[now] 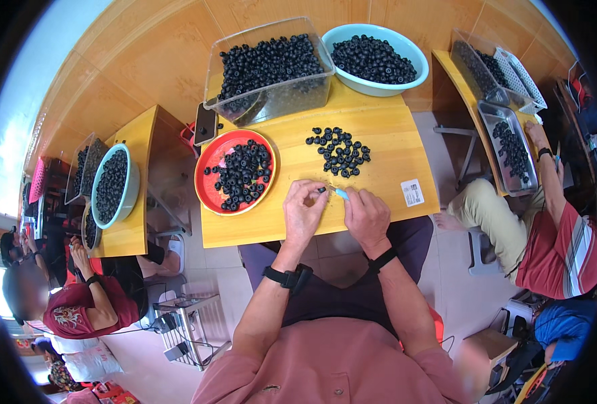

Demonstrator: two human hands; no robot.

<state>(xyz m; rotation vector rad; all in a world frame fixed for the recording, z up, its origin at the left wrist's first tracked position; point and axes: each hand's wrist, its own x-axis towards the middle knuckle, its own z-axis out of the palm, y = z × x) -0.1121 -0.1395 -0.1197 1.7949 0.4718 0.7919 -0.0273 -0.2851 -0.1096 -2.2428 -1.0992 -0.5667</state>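
My left hand [303, 207] pinches a small black round part [322, 190] between thumb and fingertips, above the near part of the yellow table [372, 202]. A slim tool with a light blue handle [341, 193] is in my right hand [367, 214], its narrow tip pointing at that part; the tip is too small to make out. Just beyond my hands lies a loose group of the same black ring-like parts [339, 149]. To the left, a red round tray [207, 185] with a yellowish rim carries many more.
At the back stand a clear plastic bin [278, 101] and a light blue basin [379, 87], both full of black parts. A phone [205, 122] lies by the bin. Co-workers sit at tables on both sides; a metal rack [189, 323] stands on the floor.
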